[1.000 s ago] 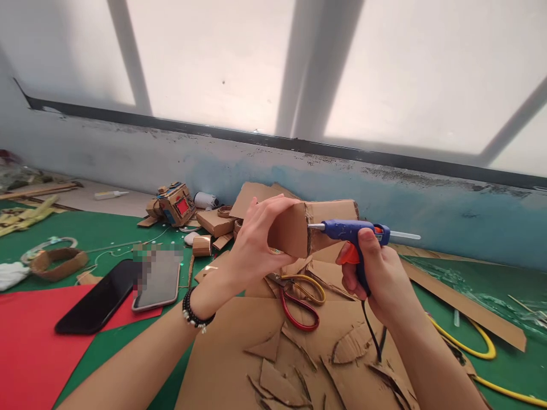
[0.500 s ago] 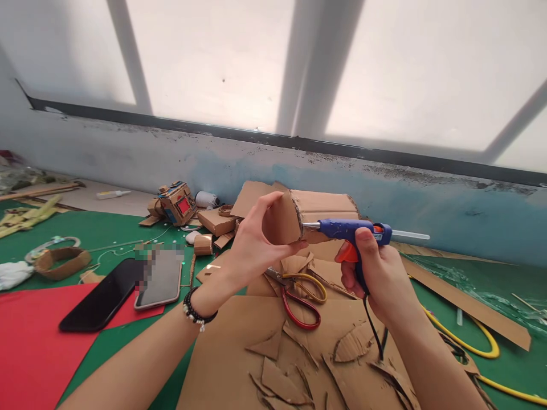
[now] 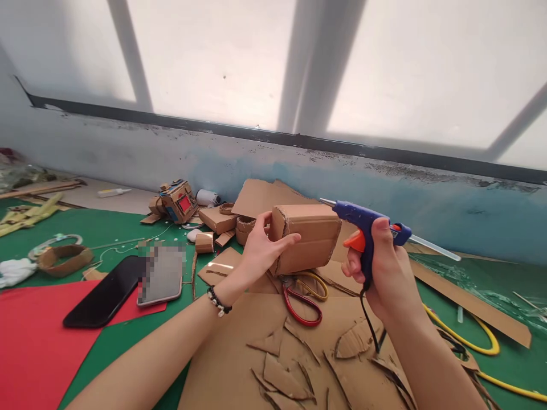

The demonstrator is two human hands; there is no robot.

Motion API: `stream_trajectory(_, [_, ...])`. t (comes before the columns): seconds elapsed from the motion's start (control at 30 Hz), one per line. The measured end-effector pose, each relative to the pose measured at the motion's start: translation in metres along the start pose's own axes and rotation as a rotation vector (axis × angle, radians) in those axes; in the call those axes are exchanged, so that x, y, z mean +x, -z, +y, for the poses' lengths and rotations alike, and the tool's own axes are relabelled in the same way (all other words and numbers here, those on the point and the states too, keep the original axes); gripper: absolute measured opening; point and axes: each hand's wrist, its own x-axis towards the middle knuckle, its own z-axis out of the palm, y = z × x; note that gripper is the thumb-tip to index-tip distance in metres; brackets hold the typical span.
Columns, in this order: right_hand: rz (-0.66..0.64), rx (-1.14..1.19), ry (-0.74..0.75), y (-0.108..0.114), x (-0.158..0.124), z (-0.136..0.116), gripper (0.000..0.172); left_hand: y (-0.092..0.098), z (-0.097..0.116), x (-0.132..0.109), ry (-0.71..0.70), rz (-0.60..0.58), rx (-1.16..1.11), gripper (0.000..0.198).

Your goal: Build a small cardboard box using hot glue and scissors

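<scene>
My left hand [image 3: 267,246] grips the near left end of a cardboard box [image 3: 310,236] with rounded edges, thumb on its front face. In my right hand [image 3: 387,265] is a blue hot glue gun [image 3: 359,216] with an orange trigger. Its nozzle points up and left, above the box's right end and apart from it. A clear glue stick [image 3: 436,247] sticks out of its back. Below the box lie scissors [image 3: 302,304] with one red and one yellow handle, their blades partly hidden.
Cardboard scraps [image 3: 284,376] lie on a large cardboard sheet [image 3: 222,353]. Two phones, one black [image 3: 105,293], rest at left, partly on red paper [image 3: 38,341]. Behind stand a small cardboard model [image 3: 177,202] and cardboard pieces. A yellow cable [image 3: 498,344] curves at right.
The glue gun's nozzle has left the box's edge, moving up and right. The box has turned and dropped slightly; my left hand has shifted its hold on the end.
</scene>
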Motion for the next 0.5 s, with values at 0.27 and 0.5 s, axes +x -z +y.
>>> stream_trajectory(0.27, [0.022, -0.246, 0.16, -0.006, 0.002, 0.02, 0.063, 0.003, -0.018, 0.005, -0.05, -0.249, -0.067, 0.113])
stream_trajectory(0.5, [-0.153, -0.212, 0.068, -0.014, -0.002, 0.033, 0.06, 0.024, -0.004, 0.012, 0.055, -0.492, -0.169, 0.115])
